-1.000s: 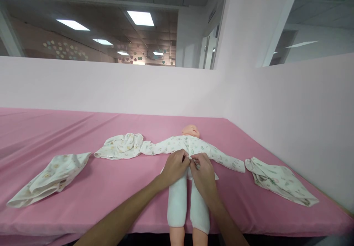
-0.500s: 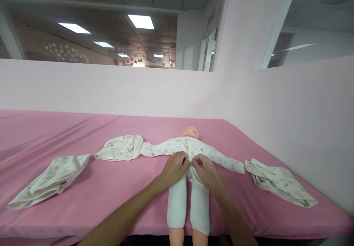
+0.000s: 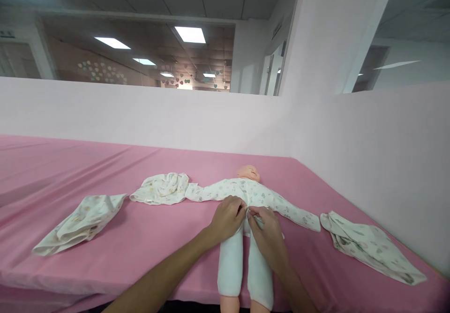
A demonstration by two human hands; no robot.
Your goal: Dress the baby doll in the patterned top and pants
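A baby doll (image 3: 249, 173) lies on its back, legs toward me, in a white printed baby shirt (image 3: 225, 189) with long sleeves and plain white pants (image 3: 230, 266). Over its belly my left hand (image 3: 229, 215) pinches the shirt's front edge near the middle. Right beside it, my right hand (image 3: 267, 231) has thumb and fingertips closed on the same front edge. The fingertips of both hands nearly meet; whatever small fastening lies between them is too small to make out. Part of the shirt's lower front is hidden under my hands.
On the pink sheet (image 3: 158, 247) lie a crumpled printed cloth garment (image 3: 161, 189) and a folded one (image 3: 80, 224) to the left. Another folded garment (image 3: 374, 247) lies at the right, near the wall (image 3: 397, 163). A white wall with windows stands behind the bed.
The view has shifted slightly left, so everything sits further right. Both hands stay at the shirt's front; the right hand has turned a little, its fingers more bent over the cloth.
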